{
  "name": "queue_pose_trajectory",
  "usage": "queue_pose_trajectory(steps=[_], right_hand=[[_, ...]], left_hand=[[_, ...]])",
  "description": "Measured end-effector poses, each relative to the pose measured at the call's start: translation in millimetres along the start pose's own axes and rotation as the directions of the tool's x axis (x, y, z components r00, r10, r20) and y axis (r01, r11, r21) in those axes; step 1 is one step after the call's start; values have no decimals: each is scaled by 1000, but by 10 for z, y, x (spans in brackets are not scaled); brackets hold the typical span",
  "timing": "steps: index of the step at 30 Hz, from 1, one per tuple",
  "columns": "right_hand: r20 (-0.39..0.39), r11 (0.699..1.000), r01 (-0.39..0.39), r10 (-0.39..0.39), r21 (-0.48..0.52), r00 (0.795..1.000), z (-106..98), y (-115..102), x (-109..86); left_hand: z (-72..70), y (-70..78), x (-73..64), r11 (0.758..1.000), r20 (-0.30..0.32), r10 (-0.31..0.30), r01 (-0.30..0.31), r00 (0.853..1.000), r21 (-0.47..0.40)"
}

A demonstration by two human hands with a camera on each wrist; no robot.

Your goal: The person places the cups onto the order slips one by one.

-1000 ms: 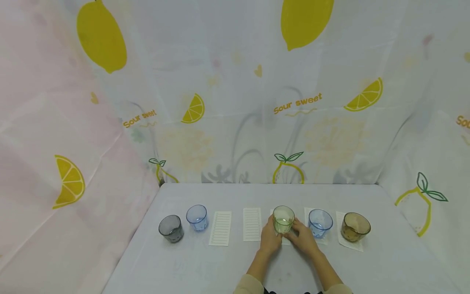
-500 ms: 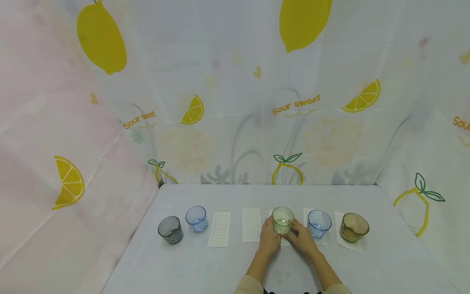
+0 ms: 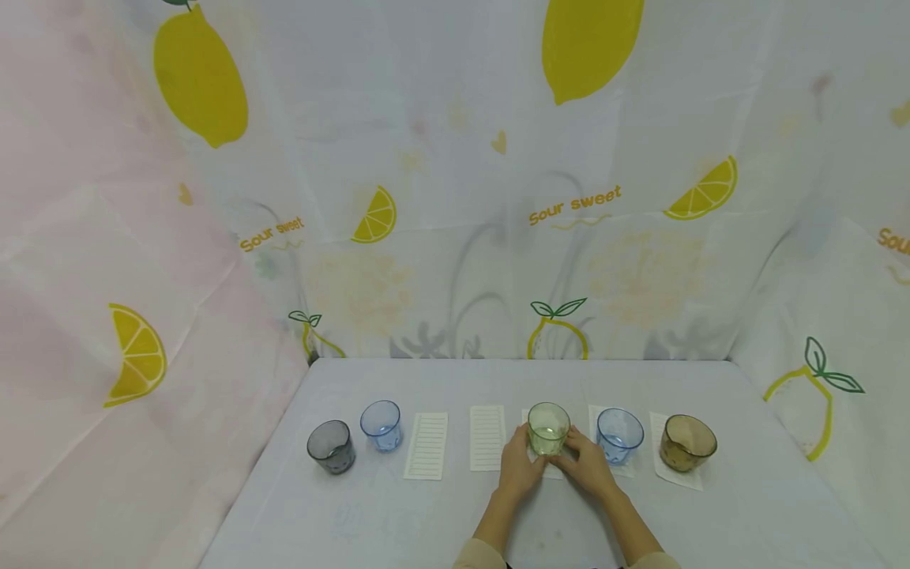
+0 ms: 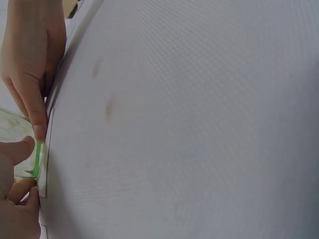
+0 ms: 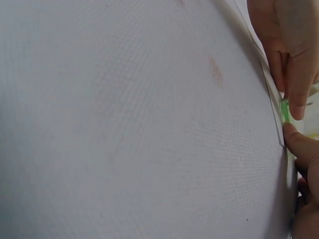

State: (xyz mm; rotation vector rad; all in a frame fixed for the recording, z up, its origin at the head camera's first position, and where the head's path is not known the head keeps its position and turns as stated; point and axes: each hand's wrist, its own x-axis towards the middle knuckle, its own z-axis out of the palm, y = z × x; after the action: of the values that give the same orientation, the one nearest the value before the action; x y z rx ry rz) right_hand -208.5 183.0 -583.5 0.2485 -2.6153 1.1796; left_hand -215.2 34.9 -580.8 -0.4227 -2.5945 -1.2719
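The left hand [image 3: 520,468] and right hand [image 3: 588,468] together grasp the green glass tumbler [image 3: 548,431], on a paper slip [image 3: 553,472]. Probably this is the positioning step; the next move seems to require gentle release.

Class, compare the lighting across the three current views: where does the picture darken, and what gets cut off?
Head view: soft, fairly even light, the green glass cup's rim distinct; left wrist view: the white tablecloth darkens toward the right edge; right wrist view: the cloth darkens toward the left edge, and the right edge cuts off the cup.
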Motion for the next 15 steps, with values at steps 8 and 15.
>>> queue_pose_trajectory(steps=[8, 15], right_hand=[[23, 1000, -31, 31, -2, 999, -4, -6, -2], [18, 1000, -19, 19, -1, 1000, -1, -9, -6]], left_hand=[[-2, -16, 16, 996, -9, -30, 29, 1000, -80], [-1, -15, 18, 996, -38, -25, 22, 999, -87]])
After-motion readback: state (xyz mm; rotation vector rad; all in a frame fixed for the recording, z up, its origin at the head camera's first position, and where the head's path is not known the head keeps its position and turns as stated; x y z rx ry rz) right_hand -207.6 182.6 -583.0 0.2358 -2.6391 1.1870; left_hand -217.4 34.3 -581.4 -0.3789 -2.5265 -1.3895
